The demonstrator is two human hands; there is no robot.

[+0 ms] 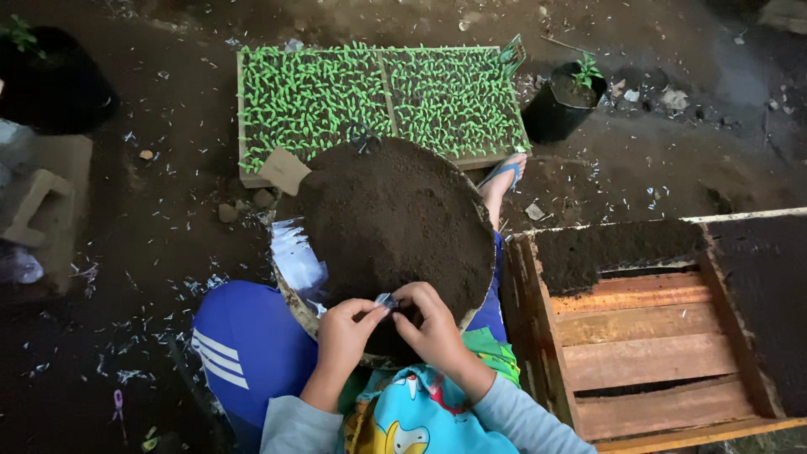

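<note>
My left hand (343, 335) and my right hand (430, 326) meet over the near rim of a round basin heaped with dark soil (395, 219). Together they pinch a small, thin, clear plastic bag (387, 300) between the fingertips. The basin rests between my knees, one in blue trousers with white stripes (244, 336). What is inside the small bag cannot be told.
A tray packed with several green seedling sleeves (370, 97) lies beyond the basin. A black pot with a small plant (565, 105) stands right of it. A wooden slatted crate partly holding soil (647, 328) sits at right. Dark ground has scattered white scraps; a foot in a blue sandal (504, 175).
</note>
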